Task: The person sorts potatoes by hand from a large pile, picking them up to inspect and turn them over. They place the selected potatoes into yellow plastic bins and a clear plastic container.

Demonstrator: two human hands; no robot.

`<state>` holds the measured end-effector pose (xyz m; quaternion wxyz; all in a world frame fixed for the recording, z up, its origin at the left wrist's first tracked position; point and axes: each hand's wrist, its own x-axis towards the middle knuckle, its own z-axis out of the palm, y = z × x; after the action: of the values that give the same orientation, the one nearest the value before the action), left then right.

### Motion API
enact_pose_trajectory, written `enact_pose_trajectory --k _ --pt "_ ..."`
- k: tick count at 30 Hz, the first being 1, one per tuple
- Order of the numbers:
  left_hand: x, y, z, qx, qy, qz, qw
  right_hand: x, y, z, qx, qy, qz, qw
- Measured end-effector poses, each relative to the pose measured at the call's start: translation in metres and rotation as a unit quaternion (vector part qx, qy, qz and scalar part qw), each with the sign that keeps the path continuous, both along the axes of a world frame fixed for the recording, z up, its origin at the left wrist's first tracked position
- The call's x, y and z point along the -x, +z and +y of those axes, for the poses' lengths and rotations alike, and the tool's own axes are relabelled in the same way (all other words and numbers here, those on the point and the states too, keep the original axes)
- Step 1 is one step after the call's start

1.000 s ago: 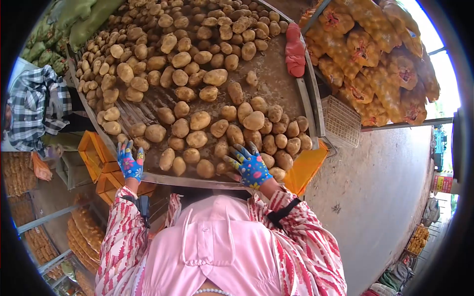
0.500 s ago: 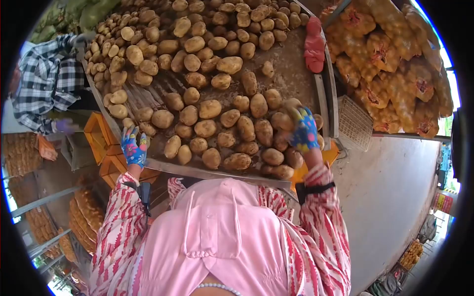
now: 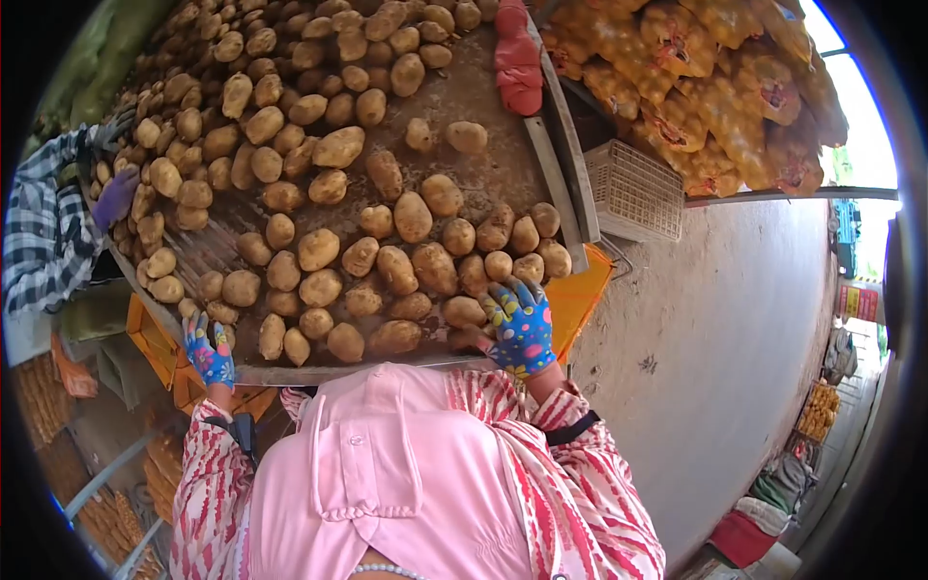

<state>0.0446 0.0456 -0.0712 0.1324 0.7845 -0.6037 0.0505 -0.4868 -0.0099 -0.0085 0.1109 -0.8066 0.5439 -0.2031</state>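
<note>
My left hand (image 3: 209, 350), in a blue flowered glove, rests at the table's front left corner with its fingers apart, beside a potato (image 3: 221, 312). Near the front right corner my right hand (image 3: 522, 329), gloved alike, lies palm down over the potatoes, its fingers spread. A potato (image 3: 464, 311) sits just left of its fingers; what lies under the palm is hidden. Loose brown potatoes of mixed sizes cover much of the metal sorting table (image 3: 483, 92), piled higher at the back.
At left, a person in a checked shirt (image 3: 43, 237) has a purple-gloved hand (image 3: 116, 198) at the pile. A red wrapped bundle (image 3: 519, 58) lies on the right rim. Beyond are a plastic crate (image 3: 633, 188) and net sacks (image 3: 710, 87). Orange containers (image 3: 580, 300) stand below the table.
The view has shifted, so the table appears further left. My right hand has come down to the front edge from higher among the potatoes. The other person's purple glove has moved onto the pile.
</note>
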Motion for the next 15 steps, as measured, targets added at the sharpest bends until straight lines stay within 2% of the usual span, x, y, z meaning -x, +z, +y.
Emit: enact_pose_trajectory --k 2,4,5,7,8,10,13,15 --pt "0.000 0.003 -0.004 -0.007 0.005 0.004 1.000 0.012 -0.010 0.005 -0.013 0.029 0.013 0.999" --pt "0.003 0.002 -0.002 -0.006 0.021 0.030 0.999 0.047 -0.020 0.023 -0.169 -0.046 -0.036 0.984" --pt "0.005 0.001 0.001 -0.009 0.028 0.033 0.999 0.063 -0.026 0.023 -0.172 -0.041 -0.032 0.984" --pt "0.004 0.000 -0.001 0.003 0.010 0.009 1.000 0.082 -0.036 0.030 -0.071 -0.054 0.032 0.996" --pt "0.002 0.001 0.000 0.006 -0.002 -0.005 1.000 0.072 -0.031 0.024 -0.080 -0.052 0.029 0.995" --pt "-0.002 0.000 0.001 -0.009 0.004 0.003 1.000 0.042 -0.015 -0.017 0.047 -0.075 -0.033 0.995" --pt "0.001 0.003 0.000 -0.014 0.013 0.007 1.000 0.026 -0.020 -0.046 -0.003 -0.018 -0.019 1.000" --pt "0.001 0.004 0.000 -0.014 0.020 0.008 1.000 0.035 -0.024 -0.042 0.029 0.008 0.012 0.999"
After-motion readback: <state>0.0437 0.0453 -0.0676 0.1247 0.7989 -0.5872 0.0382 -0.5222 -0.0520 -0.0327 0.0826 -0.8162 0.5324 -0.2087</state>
